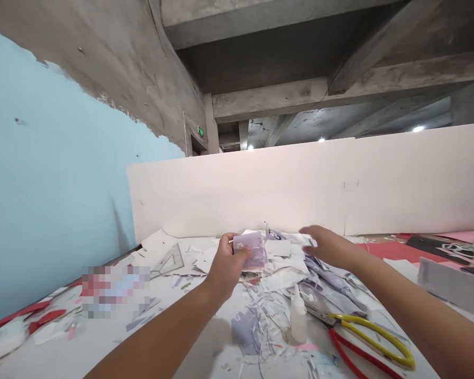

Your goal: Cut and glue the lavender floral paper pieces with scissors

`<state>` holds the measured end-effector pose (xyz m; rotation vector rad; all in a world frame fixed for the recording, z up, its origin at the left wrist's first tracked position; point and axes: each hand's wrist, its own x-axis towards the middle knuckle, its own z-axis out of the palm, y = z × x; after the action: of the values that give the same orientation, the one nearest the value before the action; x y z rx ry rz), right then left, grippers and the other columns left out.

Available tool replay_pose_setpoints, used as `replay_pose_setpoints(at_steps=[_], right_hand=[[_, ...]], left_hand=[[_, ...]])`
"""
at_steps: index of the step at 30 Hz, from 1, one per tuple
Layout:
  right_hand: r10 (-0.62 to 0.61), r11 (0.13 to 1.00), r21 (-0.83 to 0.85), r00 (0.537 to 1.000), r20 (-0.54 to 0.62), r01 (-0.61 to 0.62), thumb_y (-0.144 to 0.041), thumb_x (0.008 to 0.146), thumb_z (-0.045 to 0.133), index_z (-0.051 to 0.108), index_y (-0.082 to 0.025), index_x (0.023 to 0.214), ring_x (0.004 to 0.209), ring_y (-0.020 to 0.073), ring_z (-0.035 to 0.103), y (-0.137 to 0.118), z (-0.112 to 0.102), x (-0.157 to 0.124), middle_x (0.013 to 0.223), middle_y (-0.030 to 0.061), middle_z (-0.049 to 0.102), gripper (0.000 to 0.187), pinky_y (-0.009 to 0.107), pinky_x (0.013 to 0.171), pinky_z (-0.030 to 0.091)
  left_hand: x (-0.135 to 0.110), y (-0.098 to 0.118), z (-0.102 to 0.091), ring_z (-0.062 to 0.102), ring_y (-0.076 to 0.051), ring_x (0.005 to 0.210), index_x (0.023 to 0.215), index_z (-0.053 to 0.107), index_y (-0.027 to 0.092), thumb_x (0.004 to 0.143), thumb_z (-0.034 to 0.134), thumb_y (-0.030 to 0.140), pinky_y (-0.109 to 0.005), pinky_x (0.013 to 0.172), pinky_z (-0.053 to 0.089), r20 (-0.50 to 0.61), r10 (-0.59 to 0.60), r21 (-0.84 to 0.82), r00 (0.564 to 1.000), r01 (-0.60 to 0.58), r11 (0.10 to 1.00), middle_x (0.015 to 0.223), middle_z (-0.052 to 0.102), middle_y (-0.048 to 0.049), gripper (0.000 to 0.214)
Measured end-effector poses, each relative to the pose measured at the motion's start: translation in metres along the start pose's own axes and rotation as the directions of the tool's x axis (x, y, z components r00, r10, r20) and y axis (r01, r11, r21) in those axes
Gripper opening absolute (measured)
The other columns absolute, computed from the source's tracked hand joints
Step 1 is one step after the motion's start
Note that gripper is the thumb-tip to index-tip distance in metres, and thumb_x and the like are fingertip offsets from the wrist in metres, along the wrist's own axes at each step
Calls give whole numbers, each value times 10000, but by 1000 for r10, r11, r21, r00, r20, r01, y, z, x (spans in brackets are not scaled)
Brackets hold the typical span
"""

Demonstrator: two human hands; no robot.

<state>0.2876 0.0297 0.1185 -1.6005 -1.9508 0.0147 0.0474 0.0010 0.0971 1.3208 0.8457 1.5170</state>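
Over a table (102, 345) heaped with cut paper, seen from my remote station through the head camera. Left hand (226, 266): fingers clenched, grasping a lilac paper block (249, 251) over the pile, thumb across its near face; I cannot tell whether it is one piece or a folded stack. Right hand (327, 247): released, fingers spread above the scraps (278, 276); I cannot tell whether the fingertips touch them. Nearby: a glue bottle (298, 316) upright among paper strips, between the forearms; scissors (379, 331) with red and yellow handles, lying at near right, blades out of sight; a clear set square (169, 261) beyond the left wrist. A white board (300, 195) stands behind the pile.

Risks, as I judge them: the bottle stands narrow on loose strips, so a forearm sweep could tip it. A slackened left grip could drop the block among the lilac sheets (332, 284), where its like colour would make it hard to pick out. Fingers pressing into the pile near the handles could meet the unseen blades. Any quick movement could also scatter the light scraps.
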Motion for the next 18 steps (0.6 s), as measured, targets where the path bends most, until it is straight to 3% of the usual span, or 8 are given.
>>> replay_pose_setpoints(at_steps=[2, 3, 5, 8, 11, 15, 18], right_hand=[[-118, 988, 103, 993, 9, 116, -416, 802, 434, 506, -232, 1075, 907, 167, 564, -26, 0, -8, 1075, 58, 578, 337, 249, 734, 431], [-185, 950, 257, 983, 10, 176, -455, 804, 429, 459, -219, 1133, 833, 163, 576, -39, 1, -12, 1016, 61, 595, 406, 252, 688, 441], [-226, 885, 424, 974, 26, 194, -478, 725, 545, 366, -227, 1214, 677, 141, 565, -58, 5, -16, 938, 42, 599, 578, 240, 556, 430], [-243, 865, 455, 970, 13, 210, -372, 700, 589, 456, -233, 1137, 569, 105, 500, -71, 15, -15, 805, 3, 571, 477, 220, 483, 371], [-230, 816, 542, 973, -12, 200, -297, 761, 482, 504, -205, 1079, 523, 94, 463, -73, 20, -12, 673, -25, 517, 332, 214, 471, 361], [-213, 829, 522, 977, -35, 199, -253, 795, 382, 532, -195, 1036, 475, 97, 447, -74, 21, -14, 555, -39, 501, 290, 209, 446, 350], [-211, 852, 496, 977, 33, 167, -223, 794, 345, 547, -193, 973, 450, 104, 457, -72, 22, -15, 498, -37, 503, 271, 210, 432, 349]], left_hand=[[4, -1, 7, 533, -121, 695, 935, 406, 212, 653, 614, 261, -240, 596, 439, -32, 4, 64, 999, -2, 998, 823, 524, -16, 354], [5, -1, 11, 528, -119, 687, 927, 406, 212, 654, 607, 252, -234, 588, 432, -31, -5, 91, 1000, 8, 996, 810, 520, -13, 342], [6, 1, 19, 526, -119, 681, 930, 398, 215, 662, 587, 230, -233, 584, 427, 11, -40, 104, 999, 39, 994, 797, 517, -11, 328], [6, 6, 28, 536, -120, 669, 948, 361, 236, 686, 551, 228, -236, 573, 430, 74, -100, 12, 992, 99, 995, 805, 526, -8, 323], [6, 9, 29, 536, -115, 629, 913, 345, 255, 752, 483, 334, -225, 516, 415, 89, -121, -59, 989, 127, 990, 809, 528, 3, 226], [8, 5, 21, 507, -102, 562, 873, 390, 248, 766, 446, 476, -220, 494, 402, 123, -88, -8, 989, 89, 996, 710, 505, 23, 258], [10, 2, 13, 486, -95, 534, 871, 423, 229, 722, 521, 477, -208, 491, 387, 179, -73, 69, 981, 62, 996, 638, 493, 29, 305]])
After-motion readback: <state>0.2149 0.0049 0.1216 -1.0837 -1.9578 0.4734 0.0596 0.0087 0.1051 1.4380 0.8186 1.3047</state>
